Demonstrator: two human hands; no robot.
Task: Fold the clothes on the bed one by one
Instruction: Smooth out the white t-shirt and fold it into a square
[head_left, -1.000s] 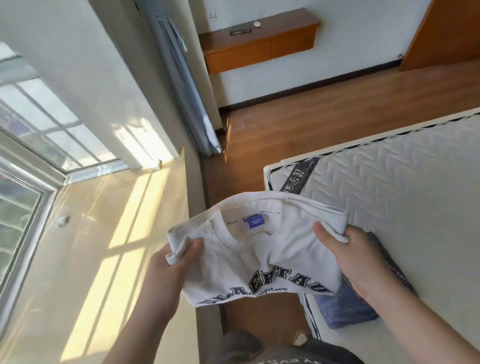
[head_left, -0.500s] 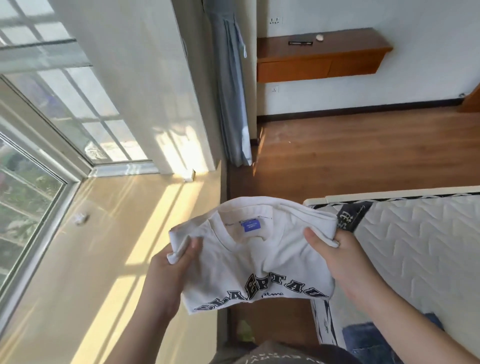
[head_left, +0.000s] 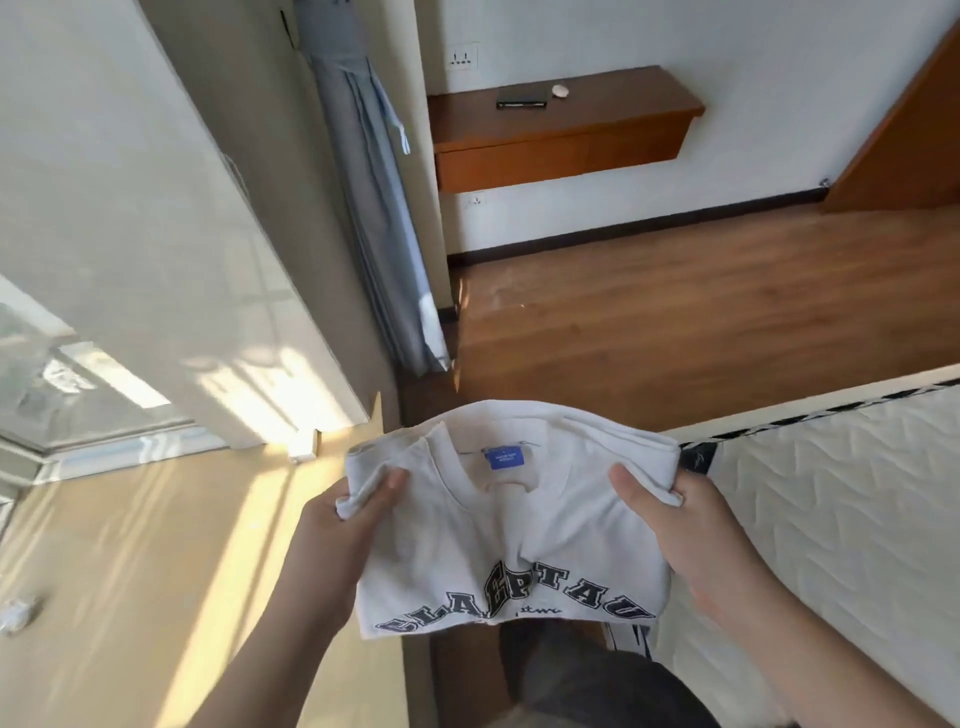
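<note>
Far left of the frame is just sunlit floor by the window, then a grey curtain (head_left: 374, 208) hanging down the upper middle. Lower centre is where it's all happening. The left hand (head_left: 332, 551) is pinching the left shoulder edge of a white sweatshirt (head_left: 509, 535), thumb on top and fingers tucked under the bundled cloth. The right hand (head_left: 696, 540) grips the opposite edge the same way. The sweatshirt is already doubled over, held in the air in front of the body rather than on the bed, collar tag up, black lettering along the bottom. My guess is the two-sided grip keeps the fold from sagging open. The bed (head_left: 831, 493) sits at the right edge, just beside the right hand. Upper right there's a wooden shelf (head_left: 566, 130) on the wall.
</note>
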